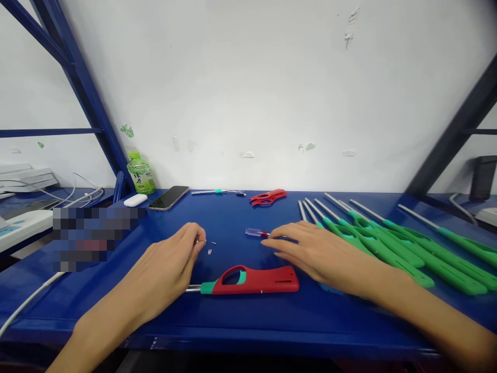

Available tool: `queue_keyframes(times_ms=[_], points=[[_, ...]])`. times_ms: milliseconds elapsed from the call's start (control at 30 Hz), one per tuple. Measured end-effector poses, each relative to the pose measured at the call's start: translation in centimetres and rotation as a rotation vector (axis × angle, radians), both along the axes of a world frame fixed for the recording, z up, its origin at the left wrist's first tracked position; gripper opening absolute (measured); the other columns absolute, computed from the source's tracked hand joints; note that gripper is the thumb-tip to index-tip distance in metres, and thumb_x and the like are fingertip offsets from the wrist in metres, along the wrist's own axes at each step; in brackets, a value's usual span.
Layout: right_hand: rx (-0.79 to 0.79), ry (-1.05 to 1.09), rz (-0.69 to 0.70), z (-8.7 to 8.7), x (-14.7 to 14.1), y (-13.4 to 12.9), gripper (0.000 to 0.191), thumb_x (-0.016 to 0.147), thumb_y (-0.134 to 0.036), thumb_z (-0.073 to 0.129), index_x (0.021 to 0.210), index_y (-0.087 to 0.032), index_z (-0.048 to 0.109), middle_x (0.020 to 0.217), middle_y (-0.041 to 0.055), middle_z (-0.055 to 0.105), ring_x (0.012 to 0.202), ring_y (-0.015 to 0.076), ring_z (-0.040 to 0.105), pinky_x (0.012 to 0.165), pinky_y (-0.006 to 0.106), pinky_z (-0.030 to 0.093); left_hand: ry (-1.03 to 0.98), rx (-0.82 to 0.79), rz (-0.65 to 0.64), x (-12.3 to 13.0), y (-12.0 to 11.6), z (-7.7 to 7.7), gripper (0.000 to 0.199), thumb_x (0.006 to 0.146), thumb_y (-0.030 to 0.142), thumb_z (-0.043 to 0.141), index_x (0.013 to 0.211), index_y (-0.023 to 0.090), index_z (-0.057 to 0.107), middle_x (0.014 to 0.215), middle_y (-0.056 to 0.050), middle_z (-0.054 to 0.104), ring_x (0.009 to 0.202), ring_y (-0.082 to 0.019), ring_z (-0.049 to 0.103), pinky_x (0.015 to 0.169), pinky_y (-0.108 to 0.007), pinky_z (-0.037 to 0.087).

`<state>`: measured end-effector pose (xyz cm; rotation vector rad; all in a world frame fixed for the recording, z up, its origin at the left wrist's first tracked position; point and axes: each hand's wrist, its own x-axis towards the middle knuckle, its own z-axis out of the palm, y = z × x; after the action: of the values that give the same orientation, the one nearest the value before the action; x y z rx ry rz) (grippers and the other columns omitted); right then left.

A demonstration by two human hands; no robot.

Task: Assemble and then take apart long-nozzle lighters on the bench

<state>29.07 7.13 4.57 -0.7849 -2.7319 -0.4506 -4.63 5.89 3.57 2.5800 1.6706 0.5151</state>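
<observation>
My left hand [176, 261] has its fingertips pinched together near a small screw [214, 243]; whatever they hold is too small to name. A tiny pale part [209, 252] lies just to the right of it. My right hand [310, 251] is palm down with fingers spread, its fingertips beside a screwdriver [255, 232] with a clear purple handle and red collar, lying on the blue table [229, 331]. Between my hands and nearer the front edge lies a red lighter [264, 280] with a teal neck, its metal tube partly behind my left hand.
Several green lighters [404, 248] fan out on the right. Along the back are red shell pieces [268, 197], a metal tube assembly [218, 191], a phone [169, 198], a white case [135, 200] and a green bottle [141, 173]. A white cable [31, 303] crosses the left.
</observation>
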Motion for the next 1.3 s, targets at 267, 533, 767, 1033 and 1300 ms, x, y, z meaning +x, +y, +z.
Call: queue_keyframes(times_ms=[267, 533, 767, 1033, 1300], points=[[-0.056, -0.094, -0.196, 1.3, -1.1, 4.0, 0.039, 0.111, -0.029, 0.049, 0.143, -0.01, 0.06, 0.135, 0.0215, 0.071, 0.117, 0.0332, 0.073, 0.095, 0.05, 0.059, -0.06, 0.1, -0.08, 2.6, -1.2, 0.0, 0.027, 0.11, 0.031, 0.02, 0.09, 0.029, 0.038, 0.07, 0.005, 0.054, 0.058, -0.021, 0.051, 0.059, -0.035, 0.031], [-0.098, -0.177, -0.185, 0.3, -4.8, 8.2, 0.029, 0.103, -0.035, 0.068, 0.126, -0.017, 0.067, 0.122, 0.008, 0.071, 0.1, 0.0219, 0.072, 0.086, 0.043, 0.063, -0.202, 0.166, -0.204, 3.4, -1.3, -0.5, 0.026, 0.112, 0.038, 0.043, 0.094, 0.027, 0.059, 0.082, 0.006, 0.07, 0.067, -0.015, 0.067, 0.061, -0.028, 0.044], [-0.11, 0.043, -0.018, 2.8, -4.0, 5.3, 0.057, 0.102, -0.004, 0.054, 0.157, -0.013, 0.043, 0.124, 0.0158, 0.07, 0.099, 0.0228, 0.072, 0.083, 0.036, 0.06, -0.324, 0.324, -0.331, 4.3, -1.8, -0.3, 0.015, 0.109, 0.032, 0.056, 0.1, 0.029, 0.068, 0.089, 0.008, 0.077, 0.072, -0.009, 0.073, 0.064, -0.018, 0.05], [-0.091, 0.685, 0.079, 5.0, 0.3, 1.2, 0.039, 0.105, -0.022, 0.06, 0.143, -0.024, 0.055, 0.12, 0.0064, 0.071, 0.093, 0.0177, 0.073, 0.087, 0.037, 0.064, -0.407, 0.313, -0.293, 9.1, -1.0, 0.2, 0.02, 0.106, 0.037, 0.06, 0.092, 0.025, 0.068, 0.075, 0.005, 0.073, 0.058, -0.012, 0.067, 0.055, -0.022, 0.049], [-0.231, 0.925, 0.138, 3.5, 1.2, 0.6, 0.04, 0.102, -0.019, 0.064, 0.141, -0.022, 0.055, 0.099, 0.0017, 0.073, 0.084, 0.017, 0.076, 0.081, 0.037, 0.066, -0.353, 0.275, -0.293, 12.0, -0.3, 0.2, 0.025, 0.106, 0.033, 0.06, 0.083, 0.025, 0.066, 0.064, 0.006, 0.067, 0.053, -0.013, 0.062, 0.053, -0.025, 0.043]])
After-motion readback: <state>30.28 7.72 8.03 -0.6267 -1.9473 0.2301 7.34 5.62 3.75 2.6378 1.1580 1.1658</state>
